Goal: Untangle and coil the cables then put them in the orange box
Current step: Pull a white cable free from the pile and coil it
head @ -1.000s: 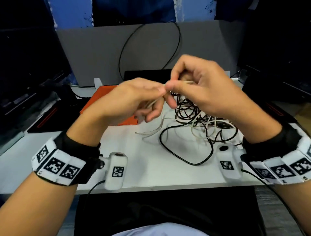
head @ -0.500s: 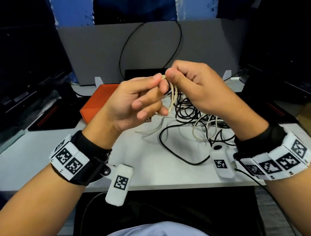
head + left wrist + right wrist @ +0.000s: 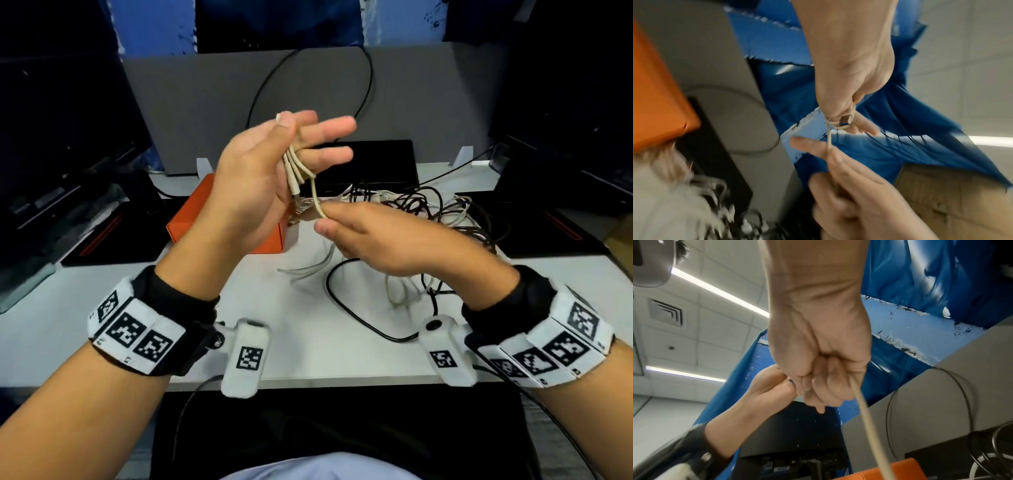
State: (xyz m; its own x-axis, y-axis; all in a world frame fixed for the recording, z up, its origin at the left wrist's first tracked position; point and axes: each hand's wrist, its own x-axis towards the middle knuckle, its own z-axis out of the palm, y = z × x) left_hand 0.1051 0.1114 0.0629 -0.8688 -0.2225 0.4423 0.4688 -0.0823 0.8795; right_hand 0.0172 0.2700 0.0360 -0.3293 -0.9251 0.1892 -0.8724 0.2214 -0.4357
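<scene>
Above the worktop (image 3: 178,335), the left hand (image 3: 253,192) pinches beige cable (image 3: 298,168) loops so the right hand (image 3: 380,240), gripping the cable's free length, can wind.

An office: a white desk (image 3: 102,329) with a grey partition (image 3: 411,102), dark monitors (image 3: 61,144), tiled ceiling (image 3: 705,340) with strip lights (image 3: 719,292).

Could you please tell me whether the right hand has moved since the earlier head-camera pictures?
Yes. The right hand has dropped from level with the grey back panel to just above the white desk, pulling the beige cable downward.
</scene>
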